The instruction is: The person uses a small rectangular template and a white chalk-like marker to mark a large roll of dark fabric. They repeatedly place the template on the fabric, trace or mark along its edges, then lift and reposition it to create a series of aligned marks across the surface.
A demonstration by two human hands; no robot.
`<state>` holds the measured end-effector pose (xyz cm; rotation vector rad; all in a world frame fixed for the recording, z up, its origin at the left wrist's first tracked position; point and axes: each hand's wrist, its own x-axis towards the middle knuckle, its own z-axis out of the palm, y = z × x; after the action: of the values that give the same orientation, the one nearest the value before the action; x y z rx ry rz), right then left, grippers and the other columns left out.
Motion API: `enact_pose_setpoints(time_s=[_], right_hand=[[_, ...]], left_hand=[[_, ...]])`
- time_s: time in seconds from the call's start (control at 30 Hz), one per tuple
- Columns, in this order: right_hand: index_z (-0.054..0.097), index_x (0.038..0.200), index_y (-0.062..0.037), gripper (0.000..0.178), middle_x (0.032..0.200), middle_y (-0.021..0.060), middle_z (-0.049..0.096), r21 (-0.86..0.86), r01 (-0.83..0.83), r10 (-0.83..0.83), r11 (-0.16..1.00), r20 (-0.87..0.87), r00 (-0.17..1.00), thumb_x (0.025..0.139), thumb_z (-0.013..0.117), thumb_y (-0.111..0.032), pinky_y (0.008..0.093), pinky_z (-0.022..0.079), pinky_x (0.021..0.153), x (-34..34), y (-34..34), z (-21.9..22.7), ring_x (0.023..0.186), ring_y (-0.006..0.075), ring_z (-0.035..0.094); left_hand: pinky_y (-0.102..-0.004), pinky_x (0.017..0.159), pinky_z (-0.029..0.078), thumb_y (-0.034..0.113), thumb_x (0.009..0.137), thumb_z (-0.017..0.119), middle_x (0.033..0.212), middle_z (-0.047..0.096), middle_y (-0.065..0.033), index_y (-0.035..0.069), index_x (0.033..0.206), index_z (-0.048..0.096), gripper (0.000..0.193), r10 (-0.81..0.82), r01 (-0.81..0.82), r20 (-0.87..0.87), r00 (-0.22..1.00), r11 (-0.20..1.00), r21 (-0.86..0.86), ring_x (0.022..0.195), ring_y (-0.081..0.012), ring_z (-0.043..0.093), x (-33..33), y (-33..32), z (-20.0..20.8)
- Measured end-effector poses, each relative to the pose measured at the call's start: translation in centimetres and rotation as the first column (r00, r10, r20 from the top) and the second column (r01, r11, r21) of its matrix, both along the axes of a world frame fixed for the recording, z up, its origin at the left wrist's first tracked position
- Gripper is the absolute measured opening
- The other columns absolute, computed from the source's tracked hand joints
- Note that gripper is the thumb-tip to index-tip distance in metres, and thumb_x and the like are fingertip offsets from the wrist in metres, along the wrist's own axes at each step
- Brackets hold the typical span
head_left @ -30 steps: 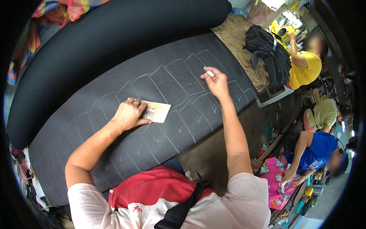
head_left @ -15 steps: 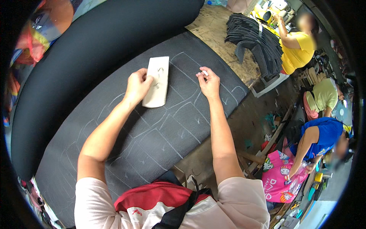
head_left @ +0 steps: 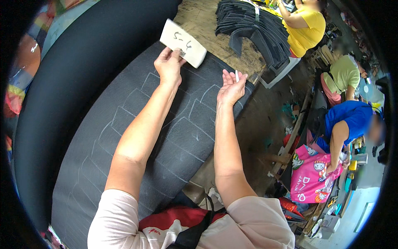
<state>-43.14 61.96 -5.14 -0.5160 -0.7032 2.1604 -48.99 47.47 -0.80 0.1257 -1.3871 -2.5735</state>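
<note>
Your left hand (head_left: 169, 66) holds up the card (head_left: 188, 45), thumb on its marked face and the other fingers partly hidden behind its lower edge, so they are clamped on it. The card slants down to the right, in front of the spot where the dark sheet (head_left: 186, 128), the thick black roll (head_left: 83, 70) and the bare wooden tabletop (head_left: 195, 20) come together. Your left arm bends at the elbow and slopes up and rightward across the sheet, with the wrist nearly in line with the forearm.

Your right hand (head_left: 230, 88) is at the sheet's right end, near the tabletop's corner, palm turned up and fingers curled. The thumb and fingers are closed on the white chalk (head_left: 236, 76), which points upward; you are not drawing with it. That forearm rises almost straight, leaning slightly, and the two hands are apart, the left one higher in view.

Pale outlines (head_left: 182, 124) cover the sheet under and between your arms. Beyond your right hand, a fanned stack (head_left: 248, 25) of dark pieces lies on the tabletop.
</note>
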Motion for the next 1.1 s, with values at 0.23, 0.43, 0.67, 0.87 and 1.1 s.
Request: enact_pose_setpoints(time_s=[0.23, 0.43, 0.67, 0.87, 1.1], right_hand=[[0.044, 0.118, 0.0071, 0.05, 0.083, 0.0102, 0.056, 0.173, 0.062, -0.071, 0.983, 0.048, 0.996, 0.095, 0.048, -0.037, 0.0311, 0.05, 0.069, -0.4, 0.3, -0.7, 0.071, 0.0226, 0.065], [0.052, 0.109, 0.007, 0.028, 0.08, 0.0066, 0.061, 0.473, 0.056, -0.113, 0.88, 0.094, 0.989, 0.091, 0.057, -0.014, 0.0212, 0.048, 0.064, -1.2, -0.5, -1.8, 0.071, 0.0134, 0.063], [0.052, 0.108, 0.0078, 0.025, 0.08, 0.0071, 0.061, 0.497, 0.025, -0.087, 0.868, 0.101, 0.991, 0.09, 0.057, -0.008, 0.0221, 0.048, 0.064, -1.6, -0.4, -2.3, 0.067, 0.0128, 0.062], [0.053, 0.107, 0.007, 0.024, 0.08, 0.0069, 0.063, 0.531, -0.009, -0.06, 0.847, 0.113, 0.992, 0.089, 0.058, -0.008, 0.0216, 0.048, 0.061, -1.7, -0.6, -2.4, 0.065, 0.0108, 0.061], [0.055, 0.106, 0.0079, 0.027, 0.08, 0.0081, 0.064, 0.63, -0.014, -0.093, 0.777, 0.137, 0.986, 0.088, 0.061, -0.011, 0.0221, 0.048, 0.06, -1.7, -1.0, -2.3, 0.066, 0.0097, 0.06]], left_hand=[[-0.0572, 0.098, 0.033, 0.027, 0.088, 0.054, 0.115, 0.06, -0.0064, 0.017, 0.114, 0.062, 0.028, -0.387, -0.161, -0.007, 0.922, -0.368, -0.916, 0.109, -0.0246, 0.056, 2.8, 0.4, -2.5], [-0.0587, 0.101, 0.027, 0.034, 0.085, 0.057, 0.133, 0.046, -0.009, 0.018, 0.118, 0.059, 0.037, -0.288, -0.214, -0.153, 0.945, -0.195, -0.957, 0.127, -0.0251, 0.04, 4.4, 1.1, -4.9], [-0.0681, 0.092, 0.025, 0.052, 0.051, 0.079, 0.138, 0.04, -0.0137, 0.018, 0.119, 0.058, 0.079, -0.342, -0.011, 0.139, 0.93, -0.4, -0.916, 0.132, -0.03, 0.031, -1.6, -0.6, -0.8], [-0.0585, 0.098, 0.031, 0.055, 0.047, 0.081, 0.129, 0.048, -0.0125, 0.011, 0.127, 0.05, 0.096, -0.411, 0.011, 0.199, 0.89, -0.416, -0.909, 0.126, -0.0305, 0.039, -4.4, -2.0, -0.1], [-0.0374, 0.09, 0.045, 0.041, 0.055, 0.082, 0.107, 0.064, -0.0135, 0.008, 0.11, 0.063, 0.067, -0.33, 0.087, 0.166, 0.929, -0.241, -0.967, 0.103, -0.0298, 0.059, -5.1, -2.1, 0.2]])
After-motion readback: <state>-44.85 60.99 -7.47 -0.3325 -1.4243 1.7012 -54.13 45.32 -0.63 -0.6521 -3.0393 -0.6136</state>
